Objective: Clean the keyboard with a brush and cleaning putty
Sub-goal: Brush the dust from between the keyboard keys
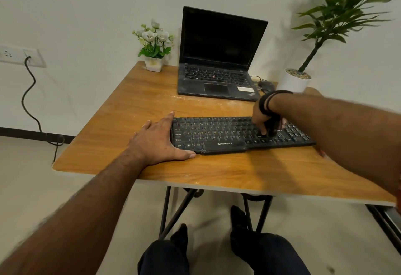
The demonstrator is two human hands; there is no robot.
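A black keyboard lies across the middle of the wooden table. My left hand lies flat at its left end, with the thumb along the front edge and the index finger at the back corner, clamping that end. My right hand, with black bands on the wrist, hovers over the right half of the keys. Its fingers are closed on a small black brush whose tip points down onto the keys. Most of the brush is hidden by the fingers. I cannot make out any putty.
A shut-off black laptop stands open behind the keyboard, with a mouse to its right. A small flower pot sits at the back left corner and a white planter at the back right. My legs are under the table.
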